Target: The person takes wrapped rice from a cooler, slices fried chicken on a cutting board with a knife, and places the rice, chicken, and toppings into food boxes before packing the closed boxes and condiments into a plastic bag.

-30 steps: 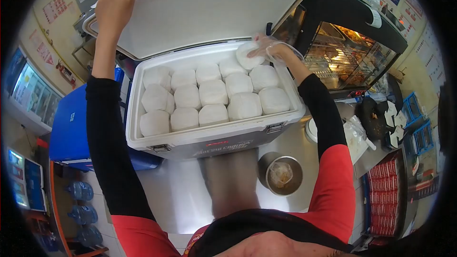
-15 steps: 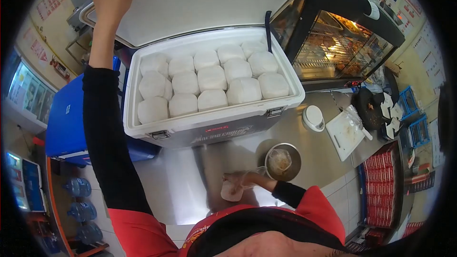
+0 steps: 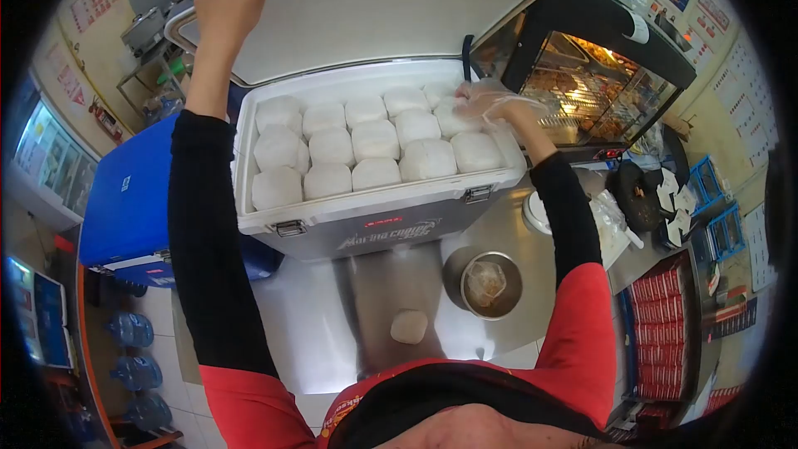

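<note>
My left hand (image 3: pixel 233 2) is closed on the upper left edge of the raised lid (image 3: pixel 399 21) of a grey cooler box (image 3: pixel 374 237). Rows of rounded white wrapped packs (image 3: pixel 376 140) fill the cooler. Over its right end, my right hand (image 3: pixel 490 104), in a loose clear plastic glove, reaches to the packs near the back corner. Its fingers look slightly bent and apart, with nothing visible in them; the glove blurs them. One white pack (image 3: pixel 409 327) lies on the steel counter (image 3: pixel 332 316) close to my body.
A steel pot (image 3: pixel 509 293) holding a clear plastic bag stands right of the loose pack. Behind my right arm is a lit food warmer (image 3: pixel 598 91). A white chopping board (image 3: pixel 617 245) lies at right. A blue cooler (image 3: pixel 125 191) stands at left, above water jugs (image 3: pixel 133 330).
My right hand has left the white pack on the counter and moved up to the cooler's back right. My left hand keeps hold of the lid. The view has shifted slightly.
</note>
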### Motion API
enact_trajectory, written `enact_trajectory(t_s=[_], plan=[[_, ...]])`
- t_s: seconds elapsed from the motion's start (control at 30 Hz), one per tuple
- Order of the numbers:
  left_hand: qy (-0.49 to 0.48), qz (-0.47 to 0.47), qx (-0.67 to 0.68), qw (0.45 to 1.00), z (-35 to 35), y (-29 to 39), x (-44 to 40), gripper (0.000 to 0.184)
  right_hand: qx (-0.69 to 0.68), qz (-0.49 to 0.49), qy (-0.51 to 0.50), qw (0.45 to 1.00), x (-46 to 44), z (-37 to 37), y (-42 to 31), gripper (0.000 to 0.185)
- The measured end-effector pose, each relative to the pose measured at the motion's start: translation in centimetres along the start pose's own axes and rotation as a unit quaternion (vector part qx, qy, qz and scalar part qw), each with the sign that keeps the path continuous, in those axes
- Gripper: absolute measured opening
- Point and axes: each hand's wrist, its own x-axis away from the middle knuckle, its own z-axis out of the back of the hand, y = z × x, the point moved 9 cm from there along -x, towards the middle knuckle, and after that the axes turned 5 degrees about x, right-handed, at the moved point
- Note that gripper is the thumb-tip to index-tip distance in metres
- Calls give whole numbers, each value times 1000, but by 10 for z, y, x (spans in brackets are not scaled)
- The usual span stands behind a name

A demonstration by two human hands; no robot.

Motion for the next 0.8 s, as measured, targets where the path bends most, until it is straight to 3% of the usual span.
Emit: enact_trajectory(t_s=[0.07, 0.1, 0.17, 0.3, 0.37, 0.4, 0.47, 0.5, 0.57, 0.63, 0.73, 0.8], plan=[[12, -6, 3, 1000, 2, 0, 0, 45, 21, -20, -139, 990, -6, -19, 2, 63], [7, -12, 10, 1000, 1, 1, 1, 45, 23, -19, -139, 990, -3, -12, -4, 63], [4, -20, 17, 1000, 1, 2, 0, 46, 8, -88, -221, 971, 15, -3, -8, 81], [8, -20, 18, 1000, 1, 2, 0, 46, 31, -33, -211, 976, -15, -24, 11, 84], [5, -18, 20, 1000, 0, 1, -2, 45, -2, 68, -82, 994, -15, -11, 0, 74], [2, -17, 20, 1000, -2, 0, -2, 45, -2, 66, -84, 994, -8, -10, 4, 74], [-2, -18, 23, 1000, -4, 0, -4, 44, -298, 31, -87, 950, 8, 4, 13, 60], [5, -30, 11, 999, -4, 1, -4, 45, -297, 29, -87, 950, 15, 7, 21, 60], [11, -41, 2, 999, -2, 4, -6, 45, -468, -24, -100, 878, 27, 7, 46, 47], [-46, 21, -21, 999, -12, -6, -10, 42, -444, 23, -116, 888, 21, 4, 58, 43], [-4, 13, 7, 1000, -14, -9, -13, 47, -460, -62, -187, 866, 13, -27, 64, 58], [-14, 11, 9, 1000, -19, -13, -16, 48, -136, 5, -288, 948, 24, -35, 22, 60]])
